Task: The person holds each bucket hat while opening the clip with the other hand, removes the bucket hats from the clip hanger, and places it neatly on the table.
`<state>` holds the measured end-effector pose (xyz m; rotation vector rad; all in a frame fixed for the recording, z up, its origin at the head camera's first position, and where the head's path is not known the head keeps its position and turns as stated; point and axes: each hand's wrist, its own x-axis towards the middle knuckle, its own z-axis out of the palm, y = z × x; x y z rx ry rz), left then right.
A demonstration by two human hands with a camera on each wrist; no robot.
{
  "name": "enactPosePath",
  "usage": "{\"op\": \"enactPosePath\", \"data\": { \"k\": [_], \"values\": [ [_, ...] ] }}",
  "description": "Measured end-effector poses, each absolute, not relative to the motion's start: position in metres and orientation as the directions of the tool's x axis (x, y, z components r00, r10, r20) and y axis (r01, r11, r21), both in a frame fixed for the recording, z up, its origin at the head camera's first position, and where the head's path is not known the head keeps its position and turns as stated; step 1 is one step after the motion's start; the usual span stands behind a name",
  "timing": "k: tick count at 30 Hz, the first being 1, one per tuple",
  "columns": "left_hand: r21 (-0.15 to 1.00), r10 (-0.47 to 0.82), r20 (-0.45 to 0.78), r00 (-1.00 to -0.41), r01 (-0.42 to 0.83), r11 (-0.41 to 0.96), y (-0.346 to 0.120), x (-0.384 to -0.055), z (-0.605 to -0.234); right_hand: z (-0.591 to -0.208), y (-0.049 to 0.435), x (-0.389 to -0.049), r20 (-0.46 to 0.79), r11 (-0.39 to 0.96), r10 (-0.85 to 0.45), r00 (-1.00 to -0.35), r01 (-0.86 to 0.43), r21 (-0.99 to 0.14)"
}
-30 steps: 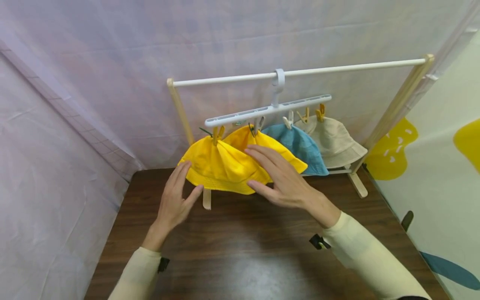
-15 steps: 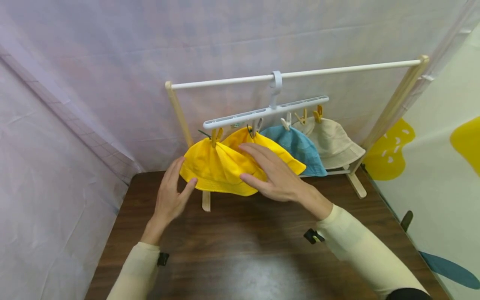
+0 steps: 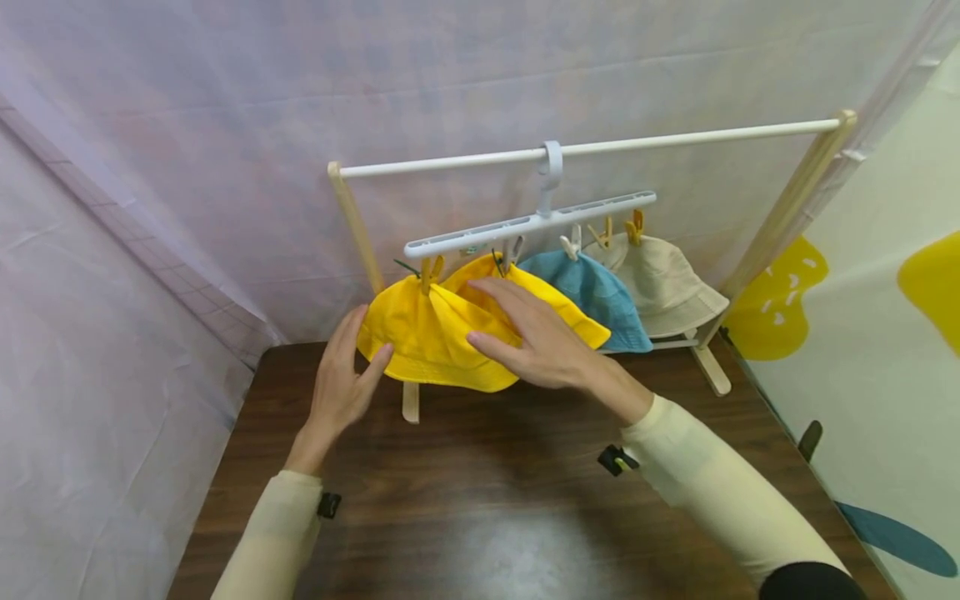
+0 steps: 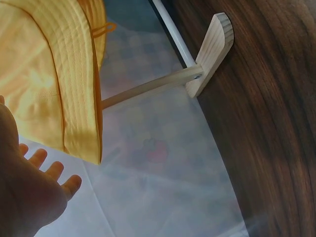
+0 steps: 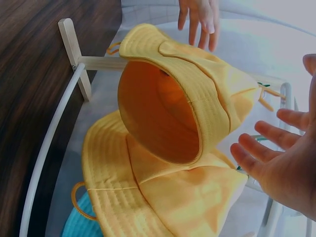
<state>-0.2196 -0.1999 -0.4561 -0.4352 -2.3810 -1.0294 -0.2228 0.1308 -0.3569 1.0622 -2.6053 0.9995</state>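
**Yellow cloth bucket hat (image 3: pixel 429 335) hangs between left hand (image 3: pixel 341 375) and right hand (image 3: pixel 540 337)**

From the head view, the hat hangs ahead of the person, crown up, nipped at the top by a yellow clothespin (image 3: pixel 429 273) below a long pale-grey plastic hanger (image 3: pixel 528 225). Its width runs crosswise, from one hand towards the other. The left hand lies along its left edge, thumb parted from the fingers; the right hand comes in from the other side, with a second yellow cloth hat (image 3: pixel 581 321) behind it. Both hands are spread wide and hold nothing that I can see. Farther right hang a blue fabric hat (image 3: pixel 600 296) and a beige fabric hat (image 3: pixel 663 283).

From the left wrist, the brim stands close to the left fingertips; I can't make out a touch.

From the right wrist, the hat's hollow underside shows, its crown pointing towards the pinned end. The right hand's fingers fan out just beside the crown, while the left hand's fingertips are at the far side. To my eye the left is nearer, though contact is uncertain for either.
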Motion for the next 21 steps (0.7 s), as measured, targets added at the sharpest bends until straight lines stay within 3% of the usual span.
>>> {"op": "enactPosePath", "data": {
  "k": [21],
  "values": [
    [0.663,0.067,0.438,-0.896,0.373,0.649,-0.205,-0.24,-0.452,-0.346,0.12,-0.226,0.352,0.554,-0.512,-0.783,-0.615,-0.561]
  ]
}}
